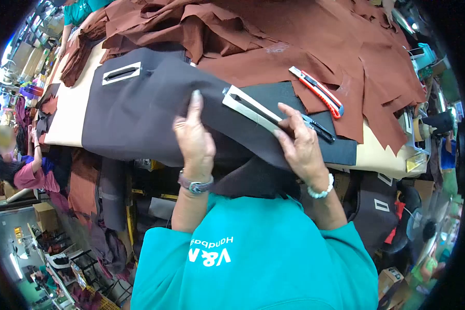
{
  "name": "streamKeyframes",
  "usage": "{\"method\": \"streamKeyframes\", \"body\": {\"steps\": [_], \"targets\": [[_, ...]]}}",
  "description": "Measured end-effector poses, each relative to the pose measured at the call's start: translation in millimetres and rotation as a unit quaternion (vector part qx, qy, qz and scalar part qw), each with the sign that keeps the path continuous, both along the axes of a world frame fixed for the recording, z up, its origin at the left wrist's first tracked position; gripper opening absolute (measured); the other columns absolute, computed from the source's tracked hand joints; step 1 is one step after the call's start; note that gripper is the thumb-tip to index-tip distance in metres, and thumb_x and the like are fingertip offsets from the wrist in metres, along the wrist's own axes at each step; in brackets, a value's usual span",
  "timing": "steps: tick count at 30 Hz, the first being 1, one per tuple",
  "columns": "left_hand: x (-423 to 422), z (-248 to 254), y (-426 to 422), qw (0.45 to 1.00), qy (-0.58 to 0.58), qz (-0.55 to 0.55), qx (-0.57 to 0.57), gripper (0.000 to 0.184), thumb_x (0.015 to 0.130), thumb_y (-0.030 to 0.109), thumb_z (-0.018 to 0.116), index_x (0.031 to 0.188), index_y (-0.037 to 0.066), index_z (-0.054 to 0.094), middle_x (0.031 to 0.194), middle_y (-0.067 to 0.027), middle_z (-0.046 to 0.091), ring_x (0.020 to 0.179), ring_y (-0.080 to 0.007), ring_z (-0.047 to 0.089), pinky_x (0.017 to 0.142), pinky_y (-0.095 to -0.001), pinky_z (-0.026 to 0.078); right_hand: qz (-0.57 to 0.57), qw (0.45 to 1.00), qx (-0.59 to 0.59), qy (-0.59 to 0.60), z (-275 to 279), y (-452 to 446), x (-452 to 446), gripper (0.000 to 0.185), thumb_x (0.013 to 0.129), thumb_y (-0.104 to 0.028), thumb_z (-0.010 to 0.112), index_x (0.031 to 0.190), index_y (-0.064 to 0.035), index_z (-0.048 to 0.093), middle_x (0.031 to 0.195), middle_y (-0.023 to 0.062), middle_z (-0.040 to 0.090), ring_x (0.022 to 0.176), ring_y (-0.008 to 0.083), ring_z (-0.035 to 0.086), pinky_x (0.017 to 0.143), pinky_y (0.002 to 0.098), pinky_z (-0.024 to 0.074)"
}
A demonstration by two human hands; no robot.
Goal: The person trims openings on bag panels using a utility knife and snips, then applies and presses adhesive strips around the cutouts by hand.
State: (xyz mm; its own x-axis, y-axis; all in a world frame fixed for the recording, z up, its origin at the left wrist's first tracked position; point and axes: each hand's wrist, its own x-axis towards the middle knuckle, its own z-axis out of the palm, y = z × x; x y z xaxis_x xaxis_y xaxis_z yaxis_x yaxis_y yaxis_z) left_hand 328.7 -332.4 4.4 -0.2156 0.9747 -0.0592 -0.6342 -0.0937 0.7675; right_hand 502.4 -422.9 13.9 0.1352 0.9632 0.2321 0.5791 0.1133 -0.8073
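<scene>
A dark brown fabric piece (134, 111) spreads across the table in front of me. It carries a small white-framed slot with black inside (121, 74) at the left and a longer white strip with a dark slit (250, 111) at the right. My left hand (196, 144) is over the fabric's middle, one digit stretched forward and the others partly hidden. At the right end of the longer strip, the thumb and fingers of my right hand (299, 139) grip the fabric edge. A slim black pen-like tool (323, 133) lies beside that hand on a dark board (341, 150).
A red-and-white utility knife (320, 92) lies beyond my right hand. Rumpled reddish-brown material (294, 36) covers the back of the table (387, 150). A co-worker in pink (31, 175) is at the left; another in teal (77, 13) is at the far left.
</scene>
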Motion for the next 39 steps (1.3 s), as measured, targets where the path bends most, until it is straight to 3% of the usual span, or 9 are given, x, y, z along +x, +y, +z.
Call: {"method": "streamKeyframes", "body": {"steps": [3,6,9,12,24,30,34,37,39], "targets": [[-22,-6,2,0.934,0.241,0.227,0.138,0.023,0.084,0.005,0.062,0.106,0.001,0.060,0.106,-0.0058,0.061,0.100,-0.0150,0.055,0.084,-0.0280,0.046,0.053,0.997,0.014,-0.054,-8,-1,13,0.044,0.081,0.002,0.053,0.124,-0.0052,0.046,0.090,0.0170,0.063,0.083,0.0324,0.062,0.074,0.0387,0.0476],[-21,34,-10,0.711,0.600,0.156,0.332,0.029,0.078,0.005,0.065,0.107,0.002,0.061,0.106,-0.0081,0.061,0.103,-0.0206,0.054,0.085,-0.0316,0.044,0.073,0.989,0.033,-0.122,-17,-2,12,0.046,0.080,0.004,0.054,0.125,-0.0046,0.046,0.090,0.0150,0.064,0.082,0.0309,0.062,0.074,0.0381,0.0476],[1,30,-1,0.632,0.583,-0.242,0.450,0.026,0.071,0.008,0.068,0.096,0.005,0.064,0.095,-0.0100,0.061,0.093,-0.0274,0.057,0.083,-0.0350,0.045,0.081,0.982,0.103,-0.135,-30,0,13,0.046,0.079,0.003,0.056,0.125,-0.0038,0.048,0.090,0.0137,0.065,0.080,0.0288,0.063,0.072,0.0367,0.0483],[17,5,23,0.509,0.632,-0.406,0.420,0.020,0.072,0.011,0.067,0.090,0.005,0.064,0.090,-0.0088,0.061,0.090,-0.0274,0.057,0.077,-0.0367,0.046,0.046,0.982,0.125,-0.137,-34,-5,11,0.046,0.075,0.004,0.063,0.120,-0.0026,0.053,0.089,0.0122,0.066,0.079,0.0260,0.063,0.070,0.0348,0.0492],[-6,-14,46,0.608,0.537,-0.462,0.360,0.016,0.075,0.016,0.068,0.084,0.004,0.066,0.074,-0.0078,0.058,0.071,-0.0228,0.057,0.064,-0.0341,0.045,0.045,0.965,0.159,-0.203,-39,-7,21,0.044,0.071,0.005,0.067,0.113,-0.0004,0.058,0.083,0.0098,0.067,0.077,0.0220,0.064,0.070,0.0319,0.0496],[-4,-11,46,0.560,0.567,-0.473,0.377,0.015,0.074,0.018,0.068,0.084,0.006,0.067,0.075,-0.0066,0.056,0.072,-0.0224,0.055,0.065,-0.0340,0.043,0.051,0.965,0.165,-0.196,-39,-9,23,0.041,0.071,0.005,0.067,0.111,-0.0004,0.058,0.084,0.0096,0.067,0.078,0.0216,0.065,0.071,0.0328,0.0501],[-11,-20,43,0.592,0.550,-0.438,0.394,0.013,0.074,0.017,0.068,0.083,0.008,0.067,0.075,-0.0059,0.054,0.073,-0.0227,0.055,0.067,-0.0340,0.043,0.095,0.939,0.212,-0.253,-36,-13,34,0.034,0.072,0.003,0.067,0.106,0.0011,0.059,0.084,0.0093,0.067,0.080,0.0224,0.065,0.075,0.0359,0.0507],[-15,-28,40,0.602,0.547,-0.387,0.434,0.012,0.074,0.017,0.068,0.083,0.008,0.067,0.075,-0.0053,0.052,0.073,-0.0224,0.054,0.067,-0.0341,0.043,0.086,0.949,0.181,-0.242,-35,-22,40,0.029,0.073,0.001,0.067,0.102,0.0003,0.061,0.085,0.0097,0.067,0.080,0.0240,0.065,0.077,0.0379,0.0507],[-15,-31,39,0.602,0.548,-0.353,0.462,0.012,0.073,0.017,0.068,0.082,0.009,0.067,0.075,-0.0048,0.051,0.073,-0.0219,0.054,0.067,-0.0341,0.044,0.006,0.995,0.055,-0.081,-32,-26,37,0.034,0.074,-0.001,0.067,0.107,-0.0018,0.058,0.077,0.0104,0.065,0.069,0.0250,0.064,0.075,0.0359,0.0501]]}}
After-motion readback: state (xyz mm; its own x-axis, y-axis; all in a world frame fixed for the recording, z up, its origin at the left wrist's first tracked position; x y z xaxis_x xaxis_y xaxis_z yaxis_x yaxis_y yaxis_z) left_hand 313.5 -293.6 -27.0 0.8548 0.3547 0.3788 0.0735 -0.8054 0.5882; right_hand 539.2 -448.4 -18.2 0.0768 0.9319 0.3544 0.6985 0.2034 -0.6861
